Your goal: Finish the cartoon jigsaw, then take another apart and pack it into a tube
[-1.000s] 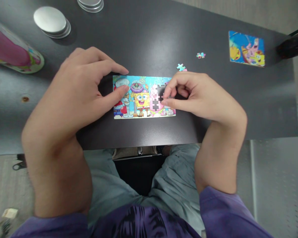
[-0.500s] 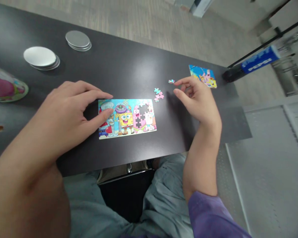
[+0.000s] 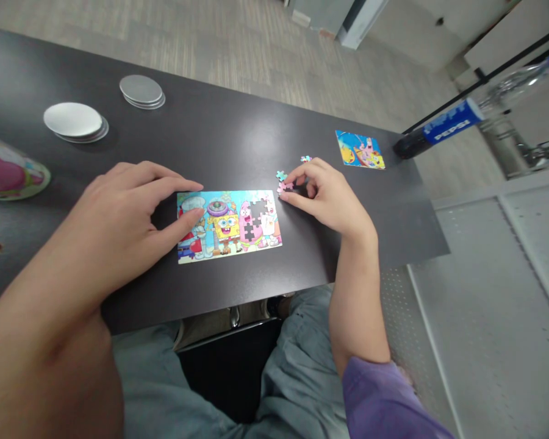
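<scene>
A jigsaw puzzle (image 3: 229, 227) with cartoon figures lies flat on the dark table, with dark gaps in its right part. My left hand (image 3: 137, 210) is open at its left end, thumb resting on the picture and fingers along the top edge. Just right of the puzzle, my right hand (image 3: 322, 192) pinches at a pink puzzle piece (image 3: 284, 187), thumb and forefinger on either side of it. A teal puzzle piece (image 3: 281, 175) touches or nearly touches the pink one. Farther back is a small multicoloured piece (image 3: 306, 159).
A second cartoon picture (image 3: 360, 150) lies at the back right, near a cola bottle (image 3: 439, 129). Two stacks of round silver discs, one nearer (image 3: 73, 120) and one farther (image 3: 141, 90), stand at the back left. A pink printed container (image 3: 9, 167) is at the left edge.
My right hand has moved left and towards me, from beside the multicoloured piece to the pink piece. My left hand stays on the puzzle. The whole view has shifted slightly.
</scene>
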A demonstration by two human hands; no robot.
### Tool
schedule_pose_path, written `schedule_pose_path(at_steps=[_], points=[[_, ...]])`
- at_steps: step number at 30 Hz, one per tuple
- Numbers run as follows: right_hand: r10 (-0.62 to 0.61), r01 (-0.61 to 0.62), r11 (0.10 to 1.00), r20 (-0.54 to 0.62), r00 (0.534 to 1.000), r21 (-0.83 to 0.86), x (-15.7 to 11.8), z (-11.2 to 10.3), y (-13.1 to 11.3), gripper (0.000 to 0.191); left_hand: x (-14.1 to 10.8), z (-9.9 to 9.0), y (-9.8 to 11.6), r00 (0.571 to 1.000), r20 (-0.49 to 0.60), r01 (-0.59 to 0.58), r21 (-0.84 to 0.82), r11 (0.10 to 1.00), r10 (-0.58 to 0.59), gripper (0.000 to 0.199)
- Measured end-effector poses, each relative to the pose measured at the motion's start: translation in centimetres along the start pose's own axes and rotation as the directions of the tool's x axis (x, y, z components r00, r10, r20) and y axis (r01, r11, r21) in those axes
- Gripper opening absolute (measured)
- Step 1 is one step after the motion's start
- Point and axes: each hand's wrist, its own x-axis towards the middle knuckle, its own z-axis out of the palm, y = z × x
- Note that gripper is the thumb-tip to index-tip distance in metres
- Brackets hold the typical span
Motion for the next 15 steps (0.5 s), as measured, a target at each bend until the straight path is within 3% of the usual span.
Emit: schedule_pose_path(at_steps=[3,6,11,15], points=[[0.063,-0.062,0.998,-0.076,0.995,0.014,-0.3,-0.8,1.7,0.017,0.0,0.0,0.1,1.000,0.001,0.012,-0.011,1.000,-0.012,0.056],[0.114,-0.119,0.993,-0.141,0.983,-0.027,-0.5,-1.2,3.9,0.032,0.0,0.2,0.2,1.000,-0.002,0.026,-0.015,1.000,-0.026,0.058],[0.139,-0.157,0.981,-0.151,0.979,-0.113,-0.4,-0.3,6.0,0.055,0.2,0.2,0.1,1.000,0.001,0.031,-0.027,0.999,-0.031,0.065],[0.122,-0.140,0.983,-0.147,0.982,-0.118,-0.4,-0.1,5.8,0.047,0.2,0.1,0.1,0.999,0.012,0.046,-0.026,0.999,-0.046,0.065]])
